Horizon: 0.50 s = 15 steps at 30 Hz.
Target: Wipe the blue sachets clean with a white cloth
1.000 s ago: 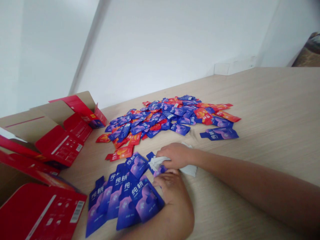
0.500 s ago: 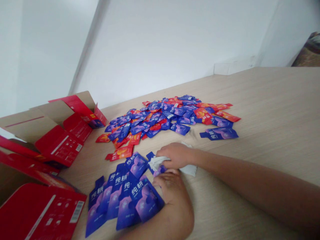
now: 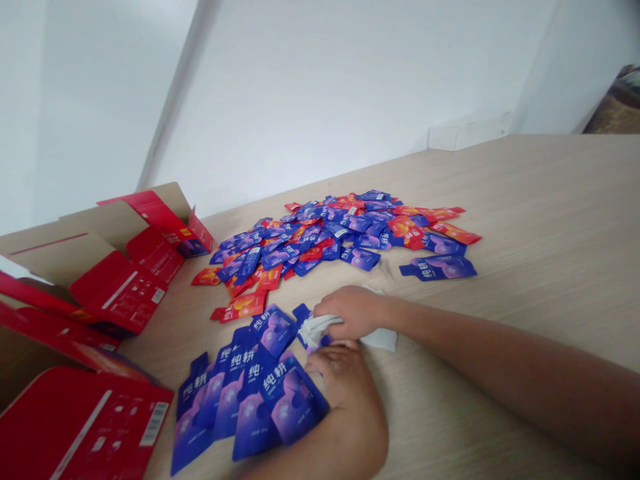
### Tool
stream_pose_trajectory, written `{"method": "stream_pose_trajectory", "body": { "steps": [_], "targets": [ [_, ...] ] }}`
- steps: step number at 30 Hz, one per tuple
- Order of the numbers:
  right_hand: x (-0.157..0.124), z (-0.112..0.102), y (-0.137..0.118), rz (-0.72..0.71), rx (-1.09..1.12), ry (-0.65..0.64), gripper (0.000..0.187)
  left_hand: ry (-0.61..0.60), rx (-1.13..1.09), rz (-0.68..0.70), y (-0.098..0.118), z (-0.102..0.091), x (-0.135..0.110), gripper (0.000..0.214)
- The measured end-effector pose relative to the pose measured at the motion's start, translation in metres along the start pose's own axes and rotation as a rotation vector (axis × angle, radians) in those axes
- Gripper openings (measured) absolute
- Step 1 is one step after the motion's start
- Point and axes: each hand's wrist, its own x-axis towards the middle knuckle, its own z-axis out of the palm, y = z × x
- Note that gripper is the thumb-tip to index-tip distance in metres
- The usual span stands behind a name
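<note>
My right hand [image 3: 351, 310] is closed around a white cloth or tissue [image 3: 320, 325], pressing it against a blue-purple pouch [image 3: 301, 312] that lies flat on the table. Part of the white material sticks out behind the wrist. Just nearer to me, my left hand [image 3: 345, 373] has its bent fingers on the lower end of that same pouch; the fingertips are partly hidden. Several matching pouches [image 3: 293, 400] lie overlapped in a fanned row beside my left hand, with white lettering facing up.
A heap of blue and red-orange pouches [image 3: 313, 233] spreads across the table's far side. One blue pouch [image 3: 440, 267] lies apart at its right, and a red pouch [image 3: 243, 307] at its near left. Open red cardboard boxes [image 3: 125, 293] line the left. A white wall [image 3: 350, 87] stands behind.
My right hand and the cloth have shifted very slightly over the pouch, and the cloth covers a bit more of it. My left hand and the other pouches have stayed in place.
</note>
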Motion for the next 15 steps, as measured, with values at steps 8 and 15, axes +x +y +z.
{"method": "stream_pose_trajectory", "body": {
  "steps": [8,15],
  "targets": [
    [0.002,0.006,0.000,0.065,-0.007,0.072,0.031,0.044,0.307,0.041,-0.003,-0.009,-0.004,0.033],
    [0.002,0.005,-0.002,0.084,-0.005,0.064,0.029,-0.001,0.430,0.060,-0.002,-0.014,-0.003,0.034]
  ]
}}
